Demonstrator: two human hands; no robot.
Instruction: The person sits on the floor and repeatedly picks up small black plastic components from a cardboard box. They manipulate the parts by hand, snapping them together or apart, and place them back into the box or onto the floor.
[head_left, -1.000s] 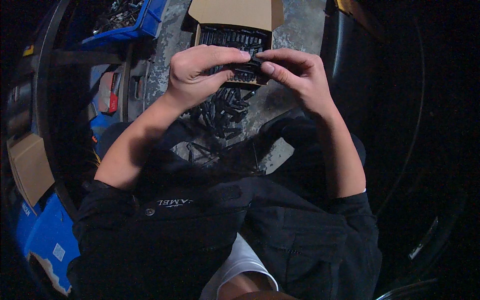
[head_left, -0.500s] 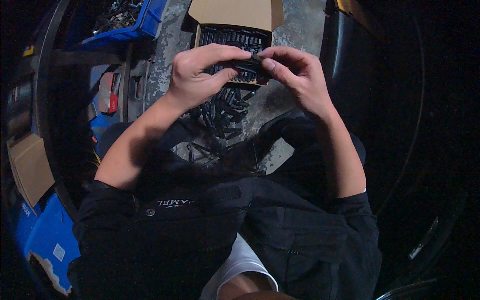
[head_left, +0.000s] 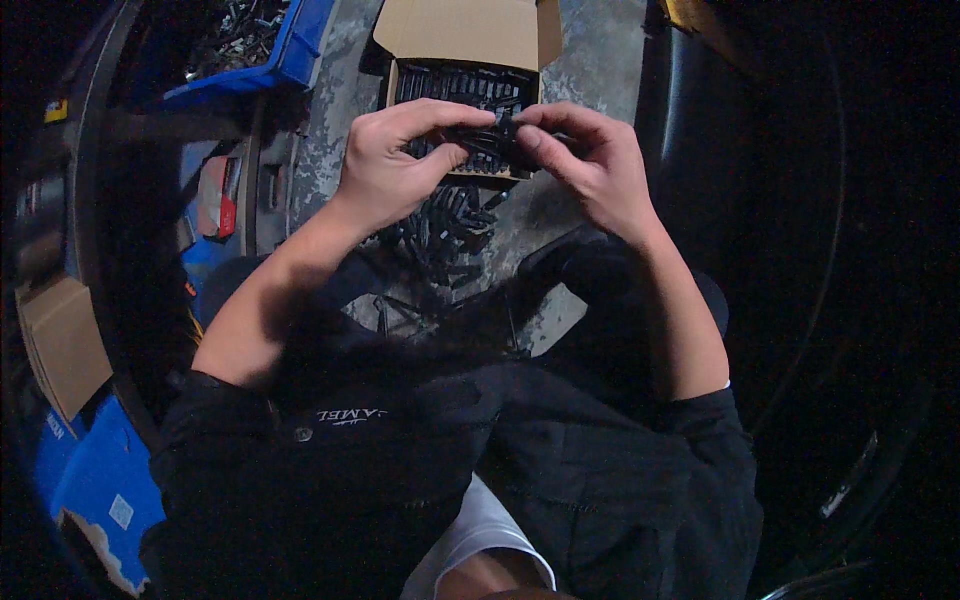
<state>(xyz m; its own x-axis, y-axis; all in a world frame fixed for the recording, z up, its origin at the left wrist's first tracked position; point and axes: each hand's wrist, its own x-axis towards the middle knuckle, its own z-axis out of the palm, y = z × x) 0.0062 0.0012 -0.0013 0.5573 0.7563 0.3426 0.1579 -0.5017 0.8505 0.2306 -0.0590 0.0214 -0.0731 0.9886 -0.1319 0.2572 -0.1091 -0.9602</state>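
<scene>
A dim workshop floor of mottled grey concrete [head_left: 590,70] lies under the seated person. Since a second ago little has shifted: both hands stay raised together, fingers only slightly rearranged, so the fiddling goes on. The left hand [head_left: 395,165] and right hand [head_left: 590,165] each pinch one small black part [head_left: 490,140] between them, at twelve o'clock from the lap. Behind it sits one open cardboard box [head_left: 465,35] of dark pieces; one loose pile [head_left: 445,225] lies below; two blue bins [head_left: 290,50] flank the left.

Open cardboard box [head_left: 470,40] just ahead of hands, dark parts pile [head_left: 445,225] beneath; bare concrete floor [head_left: 590,70] right of box; blue bin [head_left: 285,55] blocks left.
</scene>
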